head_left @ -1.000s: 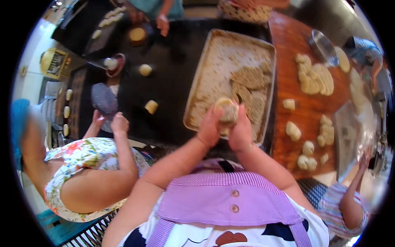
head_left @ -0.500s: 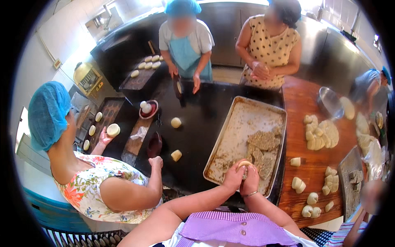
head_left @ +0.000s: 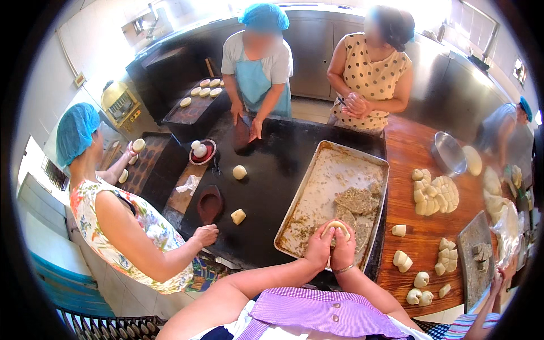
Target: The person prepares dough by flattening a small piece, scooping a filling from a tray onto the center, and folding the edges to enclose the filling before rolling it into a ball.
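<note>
Both of my hands are cupped around a round piece of pale dough above the near end of a large metal baking tray. My left hand presses on one side of it and my right hand on the other, fingers closed round it. Whether filling sits inside the dough is hidden. Just beyond my hands, a greyish, crumbly filling lies in the tray.
Two dough balls and a wooden mould lie on the black table. Cut dough pieces and a metal bowl are on the wooden table at right. Co-workers stand at left and across; one holds a mould.
My hands still work the dough, which now shows more of its round top. The co-worker at left has carried a dough cake to the far-left tray. Across, the mould has turned.
</note>
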Demonstrator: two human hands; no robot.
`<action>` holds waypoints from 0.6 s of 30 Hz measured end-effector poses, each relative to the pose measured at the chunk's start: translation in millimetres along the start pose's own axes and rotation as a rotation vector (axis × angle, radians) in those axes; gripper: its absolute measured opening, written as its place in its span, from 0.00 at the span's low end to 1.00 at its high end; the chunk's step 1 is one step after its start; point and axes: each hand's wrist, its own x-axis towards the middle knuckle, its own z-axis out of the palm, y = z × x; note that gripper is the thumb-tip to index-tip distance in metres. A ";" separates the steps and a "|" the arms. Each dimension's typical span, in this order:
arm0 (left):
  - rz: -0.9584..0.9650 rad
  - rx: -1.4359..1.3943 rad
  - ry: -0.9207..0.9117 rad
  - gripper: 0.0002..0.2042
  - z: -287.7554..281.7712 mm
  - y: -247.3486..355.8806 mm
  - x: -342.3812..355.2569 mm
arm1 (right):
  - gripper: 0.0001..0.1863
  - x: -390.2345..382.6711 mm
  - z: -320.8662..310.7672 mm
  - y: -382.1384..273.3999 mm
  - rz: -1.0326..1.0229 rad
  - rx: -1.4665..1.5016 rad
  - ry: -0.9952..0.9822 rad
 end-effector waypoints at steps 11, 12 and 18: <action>-0.047 -0.104 -0.259 0.23 -6.0 21.9 18.0 | 0.23 26.3 -12.5 2.5 0.057 0.238 0.013; -0.105 -0.080 -0.235 0.22 -3.0 28.3 11.4 | 0.23 25.4 -13.7 2.0 0.035 0.188 0.010; 0.092 -0.019 -0.055 0.18 5.5 -11.0 6.2 | 0.19 10.4 -7.6 -11.7 -0.027 -0.053 -0.028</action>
